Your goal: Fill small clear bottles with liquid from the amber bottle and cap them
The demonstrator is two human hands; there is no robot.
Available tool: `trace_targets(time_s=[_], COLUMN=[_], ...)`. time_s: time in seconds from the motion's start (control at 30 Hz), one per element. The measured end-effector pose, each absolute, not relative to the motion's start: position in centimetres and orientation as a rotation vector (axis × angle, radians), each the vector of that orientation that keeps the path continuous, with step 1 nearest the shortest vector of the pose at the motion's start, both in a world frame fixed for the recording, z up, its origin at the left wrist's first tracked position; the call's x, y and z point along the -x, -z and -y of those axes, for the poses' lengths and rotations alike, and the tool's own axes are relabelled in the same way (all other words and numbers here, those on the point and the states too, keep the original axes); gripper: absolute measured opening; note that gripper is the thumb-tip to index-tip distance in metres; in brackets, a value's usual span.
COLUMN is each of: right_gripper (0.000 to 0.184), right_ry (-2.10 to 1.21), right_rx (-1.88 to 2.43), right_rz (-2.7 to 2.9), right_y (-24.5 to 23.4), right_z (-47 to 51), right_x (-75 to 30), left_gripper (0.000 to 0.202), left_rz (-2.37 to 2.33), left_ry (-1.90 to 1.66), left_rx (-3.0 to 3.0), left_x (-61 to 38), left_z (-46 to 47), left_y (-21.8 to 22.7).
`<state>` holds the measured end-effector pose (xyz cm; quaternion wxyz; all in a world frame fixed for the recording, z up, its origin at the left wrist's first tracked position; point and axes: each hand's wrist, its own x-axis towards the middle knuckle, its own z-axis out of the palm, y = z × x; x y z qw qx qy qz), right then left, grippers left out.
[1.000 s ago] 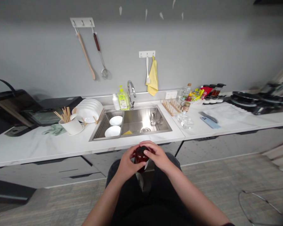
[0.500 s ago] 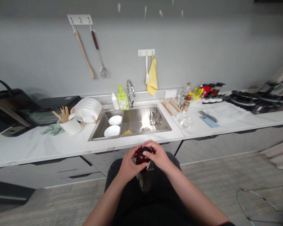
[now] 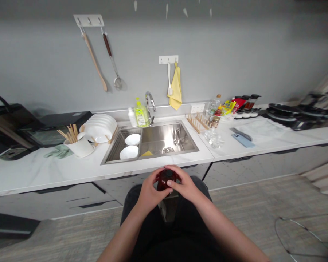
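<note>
Between my two hands, in front of the counter's edge and above my lap, is a dark red-brown bottle (image 3: 164, 180) with a dark top. My left hand (image 3: 152, 190) wraps round its left side, thumb across the front. From the right, my right hand (image 3: 183, 183) curls round the bottle, its thumb on the near side and its fingers behind. The lower part of the bottle is mostly hidden by the hands. Beyond them, the steel sink (image 3: 177, 148) holds two white bowls (image 3: 129, 152) in a draining basket (image 3: 115, 145) at its left.
Left of the sink stand a chopstick holder (image 3: 80, 148) and several white plates (image 3: 102, 125). Soap bottles (image 3: 140, 115) stand beside the faucet (image 3: 151, 109). To the right are a wooden rack (image 3: 198, 123), a jar (image 3: 215, 122), a phone (image 3: 242, 140) and black pans (image 3: 282, 112).
My right hand's fingers have shifted from over the bottle's top to its right side, so the dark top shows more. The camera view has moved slightly.
</note>
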<state>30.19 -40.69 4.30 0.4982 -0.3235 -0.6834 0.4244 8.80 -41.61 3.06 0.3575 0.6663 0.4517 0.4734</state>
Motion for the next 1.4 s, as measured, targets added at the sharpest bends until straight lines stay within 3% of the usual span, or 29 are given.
trace_targets(time_s=[0.07,0.23,0.4,0.47,0.57,0.63,0.9,1.17,1.27,1.4], right_gripper=[0.053,0.084,0.066,0.064,0.066,0.072,0.064,0.071,0.077,0.037], right_ry=[-0.976,-0.983,-0.753,-0.571,-0.351,-0.152,0.018,0.036,0.198,0.245], right_rx=[0.758,0.706,0.85,0.973,1.173,1.333,1.664,1.651,1.575,1.532], right_rz=[1.709,1.906,1.772,1.655,1.467,1.403,1.371,1.414,1.401,1.448], right_y=[-4.7,-5.3,-5.6,-5.9,-5.9,-5.8,-3.8,-3.1,-3.8,-2.5], right_z=[40.4,39.7,38.0,35.5,29.7,25.1,14.0,11.6,13.7,18.8], right_x=[-30.6,-32.3,-35.8,-38.6,-44.1,-47.5,-51.0,-50.7,-49.7,-45.7], left_gripper=[0.079,0.078,0.114,0.103,0.059,0.047,0.045,0.048,0.048,0.05], left_rz=[-1.151,-1.101,-1.008,-1.113,-1.437,-1.708,-2.101,-2.059,-2.068,-2.054], left_ry=[-1.219,-1.231,-1.076,-1.085,-1.229,-1.265,-1.104,-1.017,-1.04,-1.066], left_rx=[-1.738,-1.762,-2.057,-2.142,-2.243,-2.303,-2.355,-2.45,-2.433,-2.413], left_x=[-9.3,-10.6,-9.6,-7.3,-2.0,1.6,7.1,7.5,7.7,7.8], left_z=[41.5,41.1,39.6,37.4,32.2,28.6,22.2,22.1,22.0,22.1], left_y=[-2.5,-0.9,-1.8,-2.2,-2.0,-1.3,2.0,3.0,3.1,3.1])
